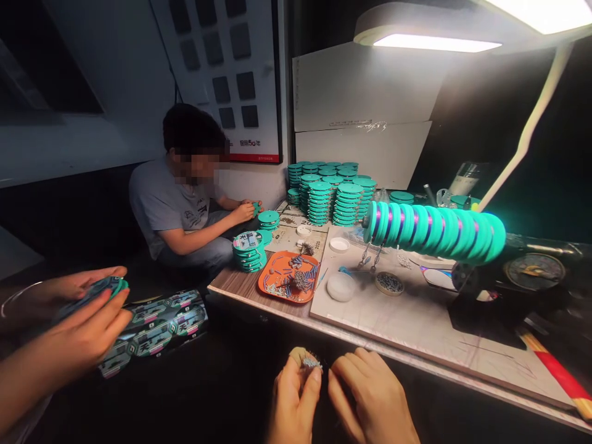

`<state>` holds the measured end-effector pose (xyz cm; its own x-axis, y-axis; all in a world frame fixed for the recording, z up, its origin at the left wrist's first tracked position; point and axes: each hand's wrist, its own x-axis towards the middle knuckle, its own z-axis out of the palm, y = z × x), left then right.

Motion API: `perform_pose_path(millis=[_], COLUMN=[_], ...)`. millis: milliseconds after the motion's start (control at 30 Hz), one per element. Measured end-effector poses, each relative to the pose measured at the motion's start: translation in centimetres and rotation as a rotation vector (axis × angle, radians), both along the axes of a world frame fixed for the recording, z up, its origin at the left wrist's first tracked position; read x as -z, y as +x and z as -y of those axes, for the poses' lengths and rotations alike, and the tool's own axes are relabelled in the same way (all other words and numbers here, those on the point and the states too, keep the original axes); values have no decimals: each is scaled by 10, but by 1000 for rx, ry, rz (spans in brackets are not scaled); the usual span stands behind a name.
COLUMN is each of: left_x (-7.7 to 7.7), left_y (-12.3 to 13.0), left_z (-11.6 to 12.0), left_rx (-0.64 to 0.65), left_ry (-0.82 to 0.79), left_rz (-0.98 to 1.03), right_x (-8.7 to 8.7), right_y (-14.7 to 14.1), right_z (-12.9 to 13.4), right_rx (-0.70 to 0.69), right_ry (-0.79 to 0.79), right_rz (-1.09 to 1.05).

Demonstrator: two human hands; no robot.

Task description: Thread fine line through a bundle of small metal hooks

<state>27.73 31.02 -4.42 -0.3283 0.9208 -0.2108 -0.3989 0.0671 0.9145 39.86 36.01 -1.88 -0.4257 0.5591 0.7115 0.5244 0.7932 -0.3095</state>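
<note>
My left hand [298, 391] is closed on a small bunch of grey metal pieces [311, 362], pinched between thumb and fingers in front of the table edge. Beside it, my right hand [370, 394] has its fingers bent inward towards the bunch. Whatever its fingertips grip is hidden. On the table beyond lies an orange tray [266, 285] with small metal parts and short blue strips in it. To its right are a round dish of small grey pieces [389, 283] and a white round tub [341, 287].
Teal foam spools [435, 231] fill a rod on a dark machine [531, 271] at right. Stacked teal discs [319, 203] stand at the back. One person [185, 185] sits at far left holding a teal piece; another person's hands [92, 320] hold teal discs at near left, by printed packs [161, 327].
</note>
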Motion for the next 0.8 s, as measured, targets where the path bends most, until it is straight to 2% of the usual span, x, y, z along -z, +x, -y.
perform_pose_path(millis=[133,300,367,467,567,700,733,800], left_x=[-17,-24,-23,-20,-25,-50,-57,-66], left_y=[6,6,5,7,9,1,-4,-16], left_z=[-7,-9,-8,-6,-7,-13,-14,-15], left_rx=[-38,-82,-43,43,21,-34,-87,-200], left_ry=[60,73,29,-46,44,99,114,158], left_rz=[-220,-244,-214,-110,30,438,491,463], right_x=[0,-3,-5,-6,-5,-6,-6,-7], right_y=[0,3,4,2,-2,3,7,16], right_z=[0,0,0,-2,-3,-4,-5,-6], right_rx=[-3,-42,-35,-32,-84,-187,-208,-207], right_ry=[7,-8,32,139,213,270,258,217], right_rz=[-9,-52,-52,9,79,83,90,67])
